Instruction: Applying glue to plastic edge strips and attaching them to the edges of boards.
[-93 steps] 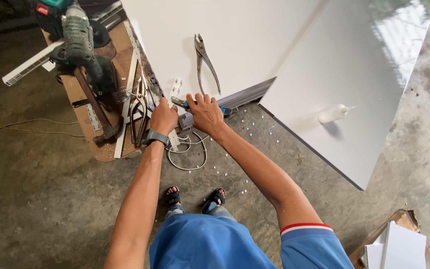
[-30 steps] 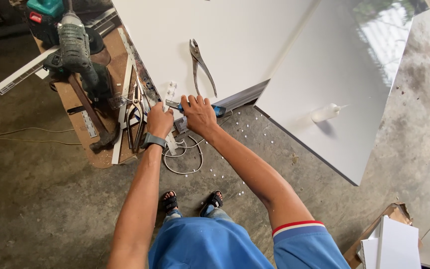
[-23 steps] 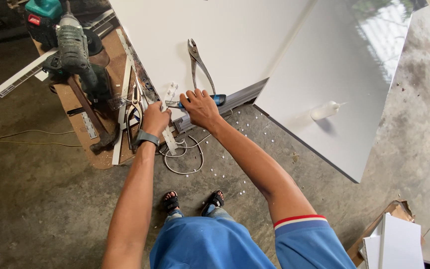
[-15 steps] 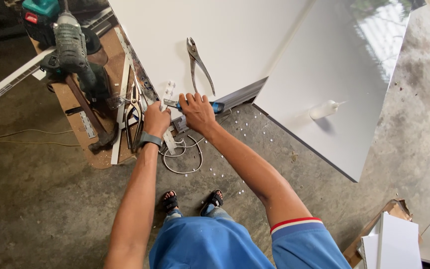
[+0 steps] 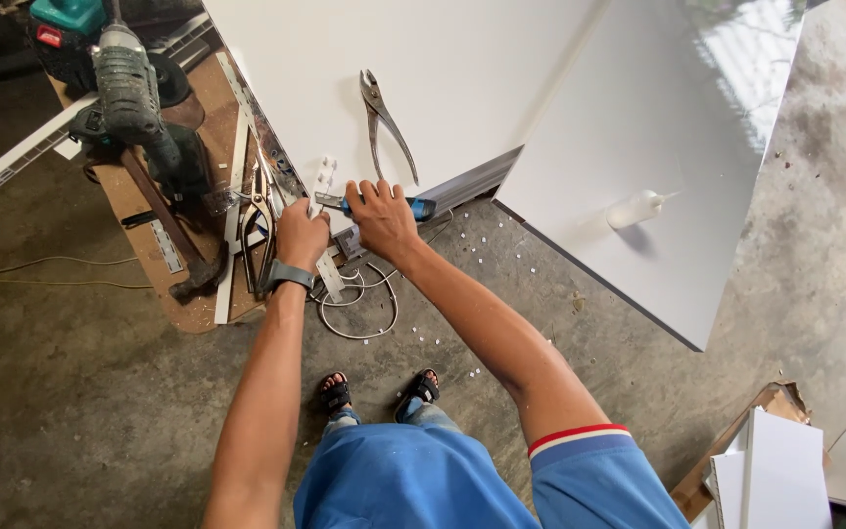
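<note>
Gripping one blue-handled tool (image 5: 384, 205), right hand (image 5: 381, 217); left hand (image 5: 302, 233) clenched beside; one pliers (image 5: 384, 122) near.

Grey concrete floor (image 5: 70, 411) w/ big glossy white panels (image 5: 462, 69); steel pliers (image 5: 384, 122) & small white squeeze bottle (image 5: 635, 208) lie on them.

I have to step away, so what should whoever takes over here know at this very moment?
Left hand: closed on a small white plastic strip at the white panel edge.
Right hand: gripping the blue-handled tool, laid across that same edge.
Nearby: pliers lie on the panel, another white strip beside them, and a wire loop lies on the floor.
Done or left: cannot tell from this view.
</note>
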